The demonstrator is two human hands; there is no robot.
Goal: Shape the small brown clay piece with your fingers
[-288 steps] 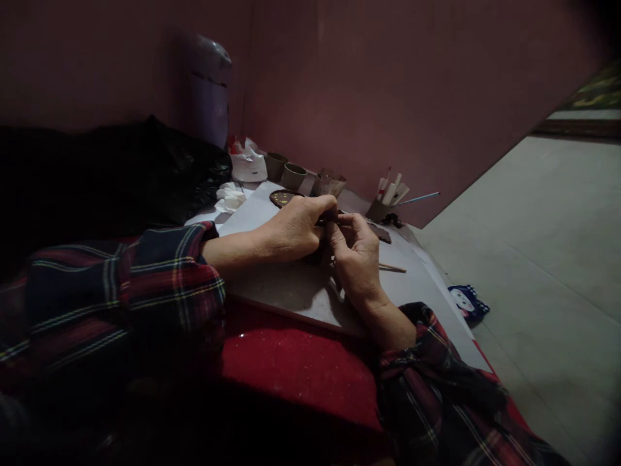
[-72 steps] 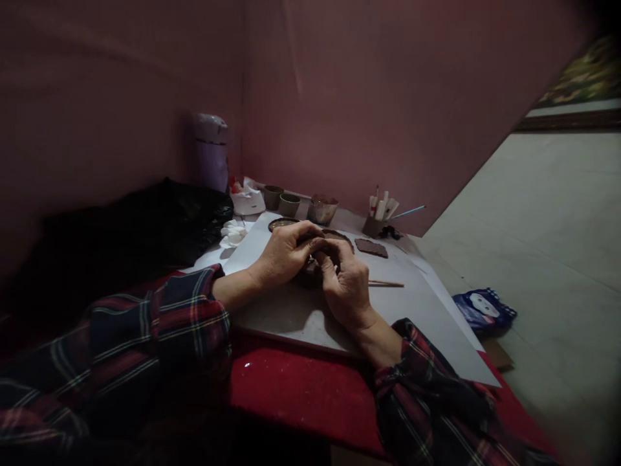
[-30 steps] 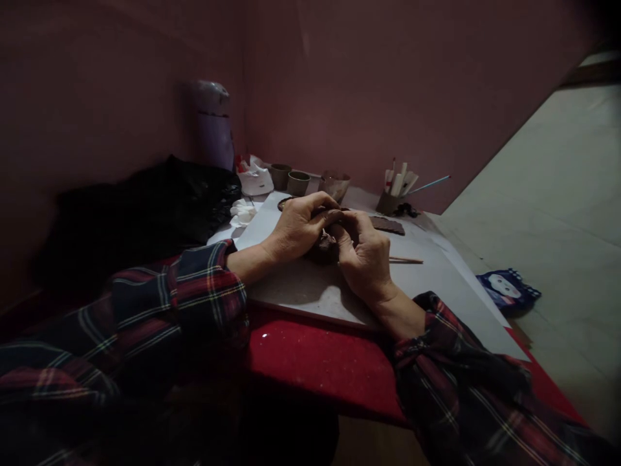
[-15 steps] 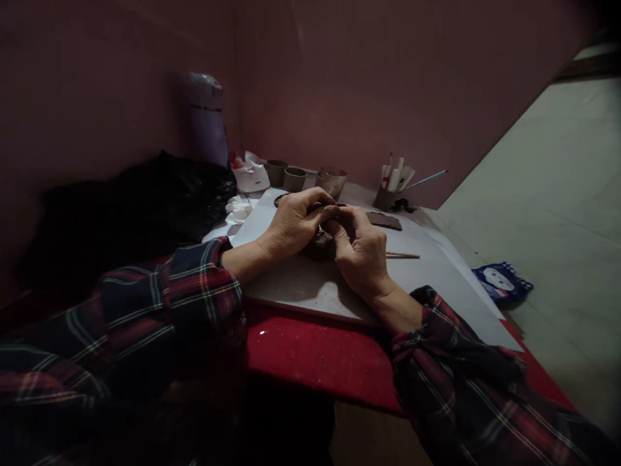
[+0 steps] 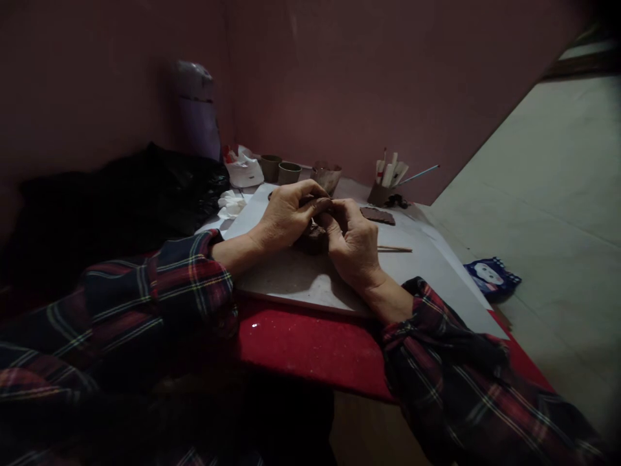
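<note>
My red worktop carries a pale board, and everything else I place from that board. A black bag lies off its left side, with a purple flask standing behind it by the wall. Along the board's far edge stand two small cups, a holder of brushes and a flat dark slab; a thin stick lies on the board to the right. Near the board's middle sits a dark clay lump, resting on the surface (too dim to tell its long axis). It lies directly between my hands, equally close to both. My left hand curls over its top, fingers clenched on it; my right hand closes against it from the right, pinching where the fingertips of both hands meet.
</note>
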